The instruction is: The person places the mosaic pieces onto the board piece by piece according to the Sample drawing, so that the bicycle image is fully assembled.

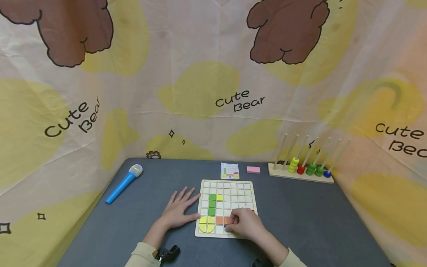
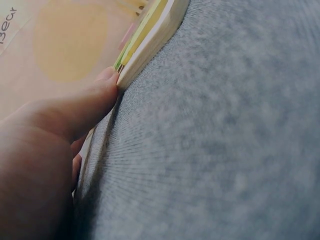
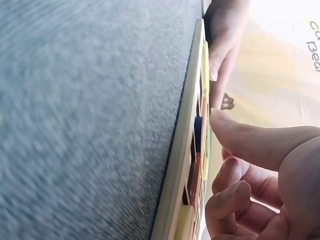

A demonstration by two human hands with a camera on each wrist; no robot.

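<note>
A pale square grid board (image 1: 233, 181) lies on the table, with green tiles (image 1: 212, 204), a small yellow tile (image 1: 219, 198), orange tiles (image 1: 219, 220) and yellow quarter-circle tiles (image 1: 207, 224). My left hand (image 1: 178, 213) rests flat beside it, fingers spread; its thumb (image 2: 92, 105) touches the board's edge. Over the lower right of the board, my right hand (image 1: 246, 223) has curled fingers. In the right wrist view its thumb (image 3: 237, 135) is close to a dark blue tile (image 3: 198, 134) lying on the board. The right hand hides part of the grid; whether it pinches anything is unclear.
Behind the board lie a printed pattern card (image 1: 229, 171) and a pink block (image 1: 253, 170). A bead-and-peg counting stand (image 1: 300, 174) is at the back right. On the left lies a blue toy microphone (image 1: 123, 184). A printed cloth hangs around the table.
</note>
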